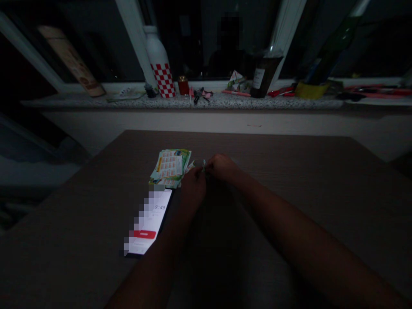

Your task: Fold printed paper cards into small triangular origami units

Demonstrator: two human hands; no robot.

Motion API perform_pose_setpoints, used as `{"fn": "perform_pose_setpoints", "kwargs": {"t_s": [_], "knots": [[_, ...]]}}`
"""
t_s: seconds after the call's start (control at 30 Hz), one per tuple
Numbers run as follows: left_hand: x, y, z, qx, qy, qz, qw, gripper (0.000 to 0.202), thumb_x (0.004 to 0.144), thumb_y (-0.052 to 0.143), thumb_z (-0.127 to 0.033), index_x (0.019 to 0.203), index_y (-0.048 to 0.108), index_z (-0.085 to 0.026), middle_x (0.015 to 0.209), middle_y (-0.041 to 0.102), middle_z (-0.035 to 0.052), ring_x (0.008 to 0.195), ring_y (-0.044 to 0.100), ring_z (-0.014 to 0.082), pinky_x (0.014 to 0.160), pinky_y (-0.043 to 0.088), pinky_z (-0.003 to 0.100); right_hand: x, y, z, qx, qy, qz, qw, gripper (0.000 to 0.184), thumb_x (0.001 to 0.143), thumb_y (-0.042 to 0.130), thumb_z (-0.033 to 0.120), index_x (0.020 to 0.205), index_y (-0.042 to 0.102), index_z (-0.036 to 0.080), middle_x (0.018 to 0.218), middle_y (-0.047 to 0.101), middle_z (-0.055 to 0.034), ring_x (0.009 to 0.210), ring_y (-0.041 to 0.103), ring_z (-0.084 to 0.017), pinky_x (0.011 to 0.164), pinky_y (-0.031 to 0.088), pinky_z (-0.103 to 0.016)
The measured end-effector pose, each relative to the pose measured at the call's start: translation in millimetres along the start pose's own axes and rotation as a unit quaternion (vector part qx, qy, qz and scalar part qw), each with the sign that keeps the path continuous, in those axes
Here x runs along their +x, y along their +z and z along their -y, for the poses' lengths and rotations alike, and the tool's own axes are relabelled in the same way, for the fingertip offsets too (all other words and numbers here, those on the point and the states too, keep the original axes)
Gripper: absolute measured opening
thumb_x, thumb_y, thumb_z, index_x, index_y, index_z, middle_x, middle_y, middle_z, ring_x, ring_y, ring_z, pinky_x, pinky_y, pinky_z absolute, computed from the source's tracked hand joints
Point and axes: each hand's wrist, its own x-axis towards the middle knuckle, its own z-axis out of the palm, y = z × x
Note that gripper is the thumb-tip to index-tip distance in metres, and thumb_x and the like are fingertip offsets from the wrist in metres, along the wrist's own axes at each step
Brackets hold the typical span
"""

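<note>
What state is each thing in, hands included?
Slim dark-edged phone: face up, screen lit.
Green-and-white printed paper stack: flat, unevenly overlapped.
Small patterned paper piece: pinched, folds unclear.
Left hand: closed on that piece.
Right hand: same.
White bottle with red checks: upright.
Dark cup with white label: upright.

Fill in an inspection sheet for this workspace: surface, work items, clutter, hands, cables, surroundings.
Surface: brown tabletop, dimly lit.
Work items: a small patterned paper piece at the fingertips; printed sheets in a loose, overlapping pile to its left.
Clutter: a phone with its screen lit, lying beside the left forearm.
Hands: left hand and right hand close together at the paper piece; too dark to tell each one's grip.
Cables: nothing seen.
Surroundings: dark windows behind a speckled windowsill holding a red-checked white bottle, a dark cup and other small items.
</note>
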Motion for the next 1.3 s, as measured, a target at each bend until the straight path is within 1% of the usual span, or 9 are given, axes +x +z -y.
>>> {"fn": "perform_pose_setpoints", "kwargs": {"t_s": [0.2, 0.33, 0.5, 0.53, 0.6, 0.7, 0.77, 0.97, 1.3], "knots": [[0, -0.7, -2, 0.014, 0.025, 0.019, 0.999, 0.036, 0.084, 0.043, -0.018, 0.109, 0.069, -0.013, 0.106, 0.072, 0.0097, 0.100, 0.065, 0.0216, 0.089, 0.049, 0.034, 2, 2, 9, -0.038, 0.004, 0.014, 0.999, 0.024, 0.084, 0.052, 0.012, 0.088, 0.076, 0.013, 0.088, 0.074, -0.0134, 0.078, 0.066, -0.020, 0.070, 0.043, -0.026], [0, -1.7, -1, 0.042, 0.032, 0.017, 0.998, 0.036, 0.084, 0.043, -0.017, 0.109, 0.068, -0.012, 0.106, 0.072, 0.0110, 0.100, 0.065, 0.0217, 0.089, 0.049, 0.034, 3, 3, 12, -0.037, 0.007, 0.016, 0.999, 0.023, 0.084, 0.053, 0.013, 0.088, 0.076, 0.014, 0.089, 0.074, -0.0126, 0.079, 0.066, -0.019, 0.069, 0.043, -0.025], [0, -21.1, -5, 0.110, 0.056, -0.016, 0.992, 0.034, 0.083, 0.046, -0.018, 0.110, 0.067, -0.011, 0.109, 0.069, 0.0148, 0.101, 0.063, 0.0263, 0.093, 0.045, 0.039, -1, 4, 10, -0.016, 0.020, 0.005, 1.000, 0.022, 0.083, 0.054, 0.014, 0.085, 0.076, 0.013, 0.082, 0.074, -0.0105, 0.069, 0.064, -0.016, 0.063, 0.040, -0.023], [1, -26.9, -6, 0.172, 0.082, -0.051, 0.980, 0.034, 0.083, 0.047, -0.018, 0.109, 0.066, -0.011, 0.110, 0.068, 0.0142, 0.103, 0.062, 0.0263, 0.094, 0.044, 0.038, -2, 4, 9, -0.010, 0.024, 0.002, 1.000, 0.022, 0.082, 0.054, 0.014, 0.085, 0.076, 0.013, 0.081, 0.074, -0.0099, 0.067, 0.063, -0.015, 0.062, 0.039, -0.022], [2, -37.1, -4, 0.289, 0.115, -0.070, 0.948, 0.032, 0.082, 0.049, -0.020, 0.107, 0.067, -0.012, 0.107, 0.068, 0.0141, 0.104, 0.059, 0.0289, 0.092, 0.044, 0.039, -4, 6, 7, 0.002, 0.028, -0.007, 1.000, 0.021, 0.082, 0.054, 0.014, 0.084, 0.075, 0.013, 0.080, 0.074, -0.0086, 0.066, 0.062, -0.014, 0.061, 0.039, -0.022], [4, -43.7, -1, 0.403, 0.101, -0.016, 0.909, 0.029, 0.083, 0.049, -0.024, 0.101, 0.068, -0.011, 0.098, 0.068, 0.0163, 0.097, 0.060, 0.0323, 0.084, 0.046, 0.041, -5, 8, 6, 0.018, 0.030, -0.021, 0.999, 0.019, 0.082, 0.056, 0.016, 0.083, 0.075, 0.015, 0.077, 0.074, -0.0066, 0.065, 0.061, -0.013, 0.060, 0.037, -0.022], [4, -41.8, 1, 0.434, 0.100, 0.021, 0.895, 0.029, 0.083, 0.048, -0.022, 0.100, 0.069, -0.011, 0.098, 0.067, 0.0175, 0.097, 0.059, 0.0330, 0.083, 0.045, 0.040, -6, 10, 5, 0.027, 0.031, -0.030, 0.999, 0.019, 0.082, 0.057, 0.017, 0.083, 0.076, 0.016, 0.076, 0.073, -0.0056, 0.064, 0.061, -0.013, 0.059, 0.037, -0.022], [6, -30.2, -1, 0.434, 0.110, 0.047, 0.893, 0.032, 0.085, 0.040, -0.015, 0.098, 0.070, -0.013, 0.098, 0.068, 0.0160, 0.097, 0.059, 0.0304, 0.081, 0.044, 0.038, -8, 15, 6, 0.041, 0.035, -0.061, 0.997, 0.019, 0.083, 0.056, 0.018, 0.081, 0.075, 0.017, 0.078, 0.074, -0.0061, 0.067, 0.063, -0.014, 0.063, 0.038, -0.022], [3, -31.8, -1, 0.417, 0.125, 0.043, 0.899, 0.031, 0.084, 0.045, -0.017, 0.103, 0.069, -0.013, 0.099, 0.068, 0.0157, 0.097, 0.060, 0.0297, 0.085, 0.045, 0.039, -14, 19, 2, 0.077, 0.041, -0.096, 0.992, 0.019, 0.084, 0.056, 0.019, 0.085, 0.075, 0.017, 0.081, 0.074, -0.0056, 0.070, 0.064, -0.014, 0.067, 0.041, -0.022]]}}
